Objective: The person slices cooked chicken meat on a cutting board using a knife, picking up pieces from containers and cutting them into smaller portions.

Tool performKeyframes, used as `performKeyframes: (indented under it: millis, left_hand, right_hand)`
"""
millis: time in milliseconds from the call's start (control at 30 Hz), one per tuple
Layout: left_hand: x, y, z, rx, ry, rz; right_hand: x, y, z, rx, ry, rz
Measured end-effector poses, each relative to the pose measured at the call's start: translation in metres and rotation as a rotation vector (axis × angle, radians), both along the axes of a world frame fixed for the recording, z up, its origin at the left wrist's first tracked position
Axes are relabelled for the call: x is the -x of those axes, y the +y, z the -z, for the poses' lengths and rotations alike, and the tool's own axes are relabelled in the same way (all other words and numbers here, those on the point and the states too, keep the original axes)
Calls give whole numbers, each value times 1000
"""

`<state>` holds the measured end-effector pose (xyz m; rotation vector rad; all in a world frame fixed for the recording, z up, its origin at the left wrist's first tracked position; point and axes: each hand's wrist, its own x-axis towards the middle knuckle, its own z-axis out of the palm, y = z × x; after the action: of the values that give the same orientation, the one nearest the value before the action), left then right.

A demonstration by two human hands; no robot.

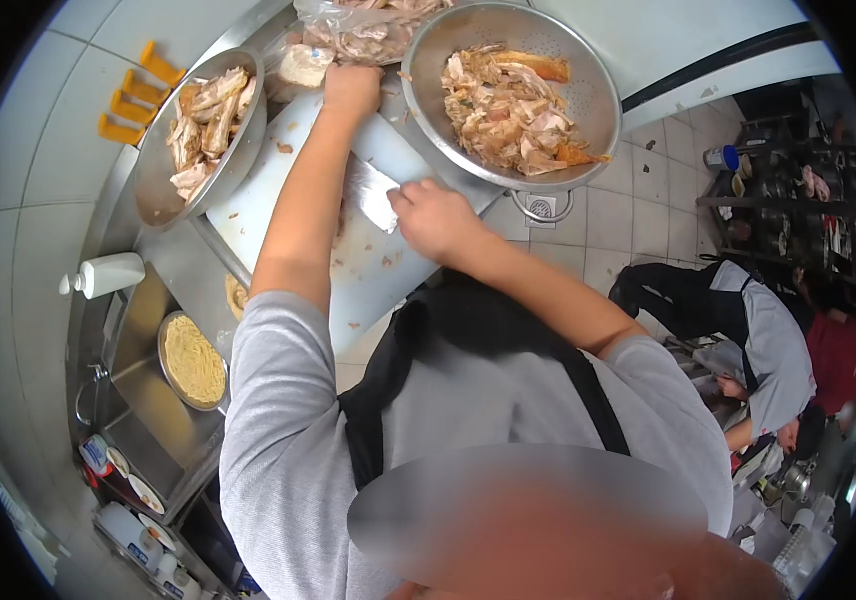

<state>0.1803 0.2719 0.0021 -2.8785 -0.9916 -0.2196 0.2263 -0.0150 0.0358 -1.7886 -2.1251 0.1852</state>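
Note:
My left hand (352, 92) reaches to the far end of the white cutting board (283, 190), beside the meat in a clear plastic bag (368, 38); its fingers are mostly hidden. My right hand (432, 218) is closed at the end of a wide metal blade (372, 194) lying low over the board. Small meat scraps dot the board. On the right, a perforated metal colander (596, 95) holds a heap of shredded meat (508, 110). To the left, a metal bowl (153, 190) holds bony meat pieces (210, 120).
Orange-handled tools (140, 98) are by the left wall. Nearer are a white bottle (113, 274), a sink (138, 350) and a bowl of yellow noodle-like food (194, 362). Two people in aprons or dark red clothing (763, 340) stand at the right, past the tiled floor (613, 215).

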Motion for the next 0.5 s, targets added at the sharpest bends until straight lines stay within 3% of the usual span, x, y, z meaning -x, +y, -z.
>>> performKeyframes:
  millis: [133, 200, 267, 300, 367, 433, 500]
  left_hand:
    - [-10, 12, 10, 27, 142, -16]
    - [2, 1, -9, 92, 10, -13]
    - [18, -13, -46, 338, -84, -56]
    - [19, -19, -67, 333, -82, -42]
    - [22, -28, -108, 310, -488, -49]
    - [0, -11, -155, 183, -514, -17]
    - [-18, 19, -165, 37, -546, 13]
  right_hand:
    - [-15, -23, -34, 72, 129, -88]
    - [-33, -39, -55, 76, 230, -174]
    - [-50, -61, -73, 90, 281, -163]
    - [-60, -67, -81, 111, 335, -157]
    - [-78, -75, -95, 84, 370, -114]
    - [-87, -74, -108, 63, 400, -93]
    - [-97, -60, -122, -36, 455, -82]
